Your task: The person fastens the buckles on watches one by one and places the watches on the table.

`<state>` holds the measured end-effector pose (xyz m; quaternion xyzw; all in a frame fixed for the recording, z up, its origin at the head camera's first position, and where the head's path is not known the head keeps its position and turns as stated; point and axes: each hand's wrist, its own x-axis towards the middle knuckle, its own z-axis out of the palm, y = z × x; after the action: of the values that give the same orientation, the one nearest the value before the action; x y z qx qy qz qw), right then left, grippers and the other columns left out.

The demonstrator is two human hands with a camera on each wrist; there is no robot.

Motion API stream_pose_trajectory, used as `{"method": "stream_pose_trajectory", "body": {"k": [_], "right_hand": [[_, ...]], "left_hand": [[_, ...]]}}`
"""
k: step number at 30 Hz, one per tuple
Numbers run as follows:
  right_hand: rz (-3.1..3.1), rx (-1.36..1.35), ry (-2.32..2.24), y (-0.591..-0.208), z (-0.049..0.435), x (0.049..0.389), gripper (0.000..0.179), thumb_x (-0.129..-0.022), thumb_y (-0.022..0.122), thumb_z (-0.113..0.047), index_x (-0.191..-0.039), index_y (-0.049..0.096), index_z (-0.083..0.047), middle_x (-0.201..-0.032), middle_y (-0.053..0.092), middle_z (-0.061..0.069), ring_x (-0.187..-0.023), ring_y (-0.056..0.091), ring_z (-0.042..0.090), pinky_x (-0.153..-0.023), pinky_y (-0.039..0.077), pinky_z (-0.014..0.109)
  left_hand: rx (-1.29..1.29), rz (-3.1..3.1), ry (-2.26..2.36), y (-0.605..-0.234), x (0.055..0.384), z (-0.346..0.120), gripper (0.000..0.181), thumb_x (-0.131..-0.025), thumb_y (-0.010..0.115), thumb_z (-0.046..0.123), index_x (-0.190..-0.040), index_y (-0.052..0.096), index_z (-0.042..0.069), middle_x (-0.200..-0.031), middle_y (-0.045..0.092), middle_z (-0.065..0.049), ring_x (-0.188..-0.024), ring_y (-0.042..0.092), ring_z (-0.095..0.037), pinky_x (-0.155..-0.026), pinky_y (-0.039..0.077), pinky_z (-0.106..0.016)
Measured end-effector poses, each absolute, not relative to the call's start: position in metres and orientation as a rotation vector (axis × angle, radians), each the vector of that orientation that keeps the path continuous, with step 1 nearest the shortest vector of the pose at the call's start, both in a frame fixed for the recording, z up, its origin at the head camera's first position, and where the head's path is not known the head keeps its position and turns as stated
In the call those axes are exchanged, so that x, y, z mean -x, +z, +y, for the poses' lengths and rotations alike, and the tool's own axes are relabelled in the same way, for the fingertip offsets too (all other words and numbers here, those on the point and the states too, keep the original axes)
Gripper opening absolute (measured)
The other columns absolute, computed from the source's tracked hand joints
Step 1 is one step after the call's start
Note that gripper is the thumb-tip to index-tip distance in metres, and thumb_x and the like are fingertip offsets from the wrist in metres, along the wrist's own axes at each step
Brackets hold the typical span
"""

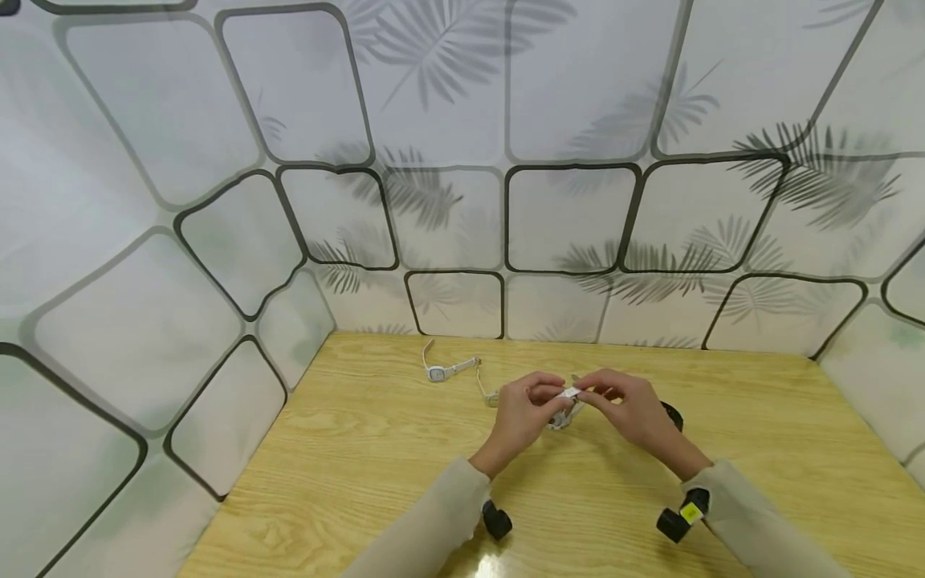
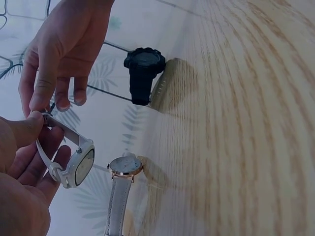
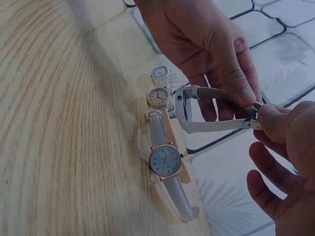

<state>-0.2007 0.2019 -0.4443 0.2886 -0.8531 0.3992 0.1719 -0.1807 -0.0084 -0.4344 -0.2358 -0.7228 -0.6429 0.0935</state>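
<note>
A white wristwatch (image 1: 560, 420) is held above the table between both hands, its strap bent round into a loop. My left hand (image 1: 522, 408) pinches the strap near its end with thumb and fingers. From the other side, my right hand (image 1: 627, 404) pinches the metal buckle (image 3: 253, 116) where the strap ends meet. In the right wrist view the white strap (image 3: 216, 126) runs from the case to the buckle. The watch face (image 2: 84, 166) shows in the left wrist view. Fingertips partly cover the buckle.
On the wooden table (image 1: 347, 474), a rose-gold watch with a pale strap (image 3: 165, 160) lies near the hands. A black watch (image 2: 144, 64) stands beyond the right hand. Left of them lie a small white watch (image 1: 437, 373) and another watch (image 1: 492, 398). A patterned cloth wall (image 1: 448, 217) encloses the back.
</note>
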Motion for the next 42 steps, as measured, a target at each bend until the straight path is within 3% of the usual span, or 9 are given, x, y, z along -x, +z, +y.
{"method": "stream_pose_trajectory", "body": {"k": [7, 17, 23, 33, 37, 42], "right_hand": [[-2.381, -0.892, 1.129, -0.447, 0.203, 0.202, 0.02, -0.092, 0.076, -0.004, -0.111, 0.079, -0.011, -0.107, 0.074, -0.002, -0.082, 0.066, 0.005, -0.065, 0.058, 0.027], [-2.42, -0.763, 1.161, -0.452, 0.202, 0.198, 0.024, -0.097, 0.074, -0.013, -0.121, 0.075, -0.016, -0.109, 0.076, -0.002, -0.081, 0.068, 0.006, -0.068, 0.059, 0.031], [-2.345, -0.872, 1.14, -0.456, 0.199, 0.199, 0.027, -0.093, 0.075, -0.002, -0.118, 0.078, -0.013, -0.113, 0.073, 0.0, -0.078, 0.064, 0.005, -0.064, 0.057, 0.027], [-2.325, -0.891, 1.131, -0.46, 0.198, 0.199, 0.031, -0.093, 0.075, -0.001, -0.123, 0.076, -0.012, -0.11, 0.072, -0.002, -0.076, 0.062, 0.004, -0.062, 0.056, 0.026], [-2.291, -0.922, 1.125, -0.461, 0.197, 0.198, 0.033, -0.092, 0.074, 0.002, -0.123, 0.076, -0.009, -0.108, 0.073, 0.002, -0.073, 0.06, 0.004, -0.061, 0.054, 0.025], [-2.269, -0.934, 1.114, -0.463, 0.194, 0.198, 0.034, -0.091, 0.074, 0.005, -0.123, 0.076, -0.007, -0.108, 0.073, 0.003, -0.069, 0.056, 0.003, -0.058, 0.051, 0.026]], "left_hand": [[0.736, -2.131, -1.918, -0.432, 0.179, -0.011, 0.018, -0.091, 0.073, -0.007, -0.109, 0.07, -0.009, -0.097, 0.074, -0.028, -0.086, 0.073, -0.046, -0.074, 0.059, -0.024], [0.702, -2.138, -1.919, -0.431, 0.18, -0.01, 0.02, -0.093, 0.073, -0.003, -0.111, 0.07, -0.008, -0.099, 0.075, -0.026, -0.088, 0.074, -0.041, -0.074, 0.058, -0.019], [0.713, -2.134, -1.89, -0.436, 0.183, -0.009, 0.019, -0.093, 0.072, -0.004, -0.11, 0.069, -0.011, -0.096, 0.075, -0.026, -0.085, 0.074, -0.04, -0.075, 0.059, -0.025], [0.636, -2.181, -1.908, -0.441, 0.185, -0.008, 0.022, -0.094, 0.074, 0.001, -0.114, 0.07, -0.008, -0.097, 0.076, -0.021, -0.086, 0.075, -0.036, -0.073, 0.056, -0.018], [0.67, -2.157, -1.888, -0.44, 0.185, -0.009, 0.021, -0.093, 0.074, -0.001, -0.113, 0.07, -0.007, -0.095, 0.076, -0.022, -0.083, 0.075, -0.031, -0.074, 0.059, -0.023], [0.687, -2.16, -1.868, -0.442, 0.188, -0.008, 0.021, -0.093, 0.074, -0.002, -0.113, 0.07, -0.007, -0.095, 0.076, -0.023, -0.085, 0.075, -0.037, -0.075, 0.06, -0.029]]}}
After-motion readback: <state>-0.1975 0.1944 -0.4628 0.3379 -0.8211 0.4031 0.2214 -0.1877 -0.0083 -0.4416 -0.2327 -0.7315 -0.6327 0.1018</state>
